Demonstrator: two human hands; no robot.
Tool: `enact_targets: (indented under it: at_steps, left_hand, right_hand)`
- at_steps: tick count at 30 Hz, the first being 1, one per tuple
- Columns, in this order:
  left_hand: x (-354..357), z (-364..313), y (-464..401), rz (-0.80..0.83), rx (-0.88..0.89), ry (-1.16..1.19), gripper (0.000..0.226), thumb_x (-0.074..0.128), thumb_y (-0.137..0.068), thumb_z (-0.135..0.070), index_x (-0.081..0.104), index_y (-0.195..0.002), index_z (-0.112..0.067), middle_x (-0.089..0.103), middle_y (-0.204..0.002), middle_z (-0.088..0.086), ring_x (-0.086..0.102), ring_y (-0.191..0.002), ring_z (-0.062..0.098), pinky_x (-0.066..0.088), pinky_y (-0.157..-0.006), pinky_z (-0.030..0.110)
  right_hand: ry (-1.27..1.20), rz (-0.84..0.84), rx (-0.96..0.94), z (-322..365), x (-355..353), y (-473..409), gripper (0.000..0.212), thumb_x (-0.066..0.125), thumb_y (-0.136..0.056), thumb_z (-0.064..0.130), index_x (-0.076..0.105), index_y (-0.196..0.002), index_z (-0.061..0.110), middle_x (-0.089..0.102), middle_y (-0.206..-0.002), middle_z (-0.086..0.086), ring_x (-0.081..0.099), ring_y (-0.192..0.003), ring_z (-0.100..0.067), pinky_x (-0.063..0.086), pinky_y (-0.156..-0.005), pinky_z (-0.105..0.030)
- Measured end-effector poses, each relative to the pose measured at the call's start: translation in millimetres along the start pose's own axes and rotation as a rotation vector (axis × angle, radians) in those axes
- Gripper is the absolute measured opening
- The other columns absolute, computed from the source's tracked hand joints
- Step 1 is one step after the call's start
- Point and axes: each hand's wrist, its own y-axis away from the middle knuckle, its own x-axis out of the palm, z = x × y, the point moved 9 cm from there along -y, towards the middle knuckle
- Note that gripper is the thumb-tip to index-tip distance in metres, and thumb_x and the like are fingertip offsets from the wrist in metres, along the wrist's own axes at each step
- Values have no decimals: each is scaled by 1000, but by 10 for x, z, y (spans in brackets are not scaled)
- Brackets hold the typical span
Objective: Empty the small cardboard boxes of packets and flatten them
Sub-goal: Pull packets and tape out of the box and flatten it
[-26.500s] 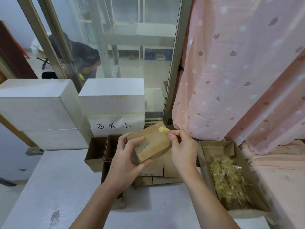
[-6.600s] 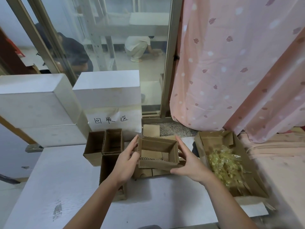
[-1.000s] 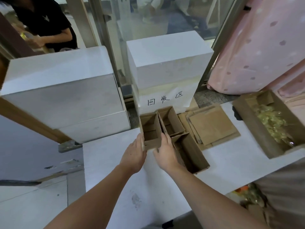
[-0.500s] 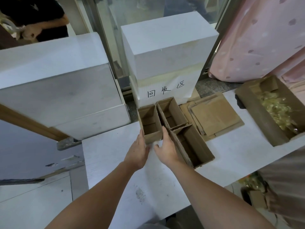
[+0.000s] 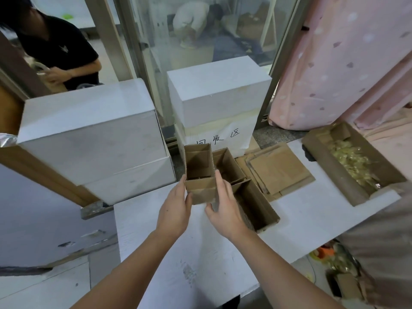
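White tabletop (image 5: 200,264), far edge: left hand (image 5: 175,210) and right hand (image 5: 225,206) grip an open brown cardboard box (image 5: 199,172) by its side walls, fingers curled against them. Risk: lifting could snag the adjoining open cardboard box (image 5: 229,165), touching alongside, and drag it.

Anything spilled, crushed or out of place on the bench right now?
Nothing stands out. Both hands, left hand and right hand, hold an empty small box; flattened cardboard lies stacked, and yellow packets sit inside their carton.
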Motion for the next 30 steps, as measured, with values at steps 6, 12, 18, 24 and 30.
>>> enact_targets:
  at_steps: [6,12,18,24,30]
  left_hand:
    - [-311,-388,111,-98,86,123,54,39,-111,-42,24,-162,-39,49,-135,-12,51,-111,2,50,-91,28]
    - [-454,-913,331,-200,141,385,48,44,-110,-40,35,-157,-45,47,-116,-12,50,-105,-14,45,-83,14]
    - [-328,-1440,451,-244,144,574,31,51,-109,-31,57,-139,-33,55,-130,-12,55,-112,-16,49,-93,11]
    - [112,-2069,499,-199,145,553,42,50,-110,-28,50,-152,-28,52,-130,-7,51,-111,-20,48,-93,7]
    - [594,-2553,464,-189,126,592,40,51,-110,-27,52,-148,-36,55,-127,-12,51,-111,-21,44,-101,14]
  right_hand:
    - [-86,-109,-65,310,-361,184,104,70,-94,27,-10,-151,61,34,-154,13,43,-137,-4,47,-109,-29]
    - [-122,-225,-81,338,-839,363,99,75,-90,33,5,-160,46,35,-144,17,30,-129,16,29,-98,-1]
    - [-207,-281,-95,192,-1325,447,90,73,-89,29,18,-157,50,37,-144,21,31,-135,4,39,-111,-30]
    - [-270,-239,-82,-162,-1920,470,85,67,-95,26,16,-159,44,41,-154,20,35,-141,5,37,-117,-31]
    - [-264,-226,-69,-642,-2432,444,81,67,-91,37,22,-158,46,48,-146,16,44,-138,-6,46,-111,-41]
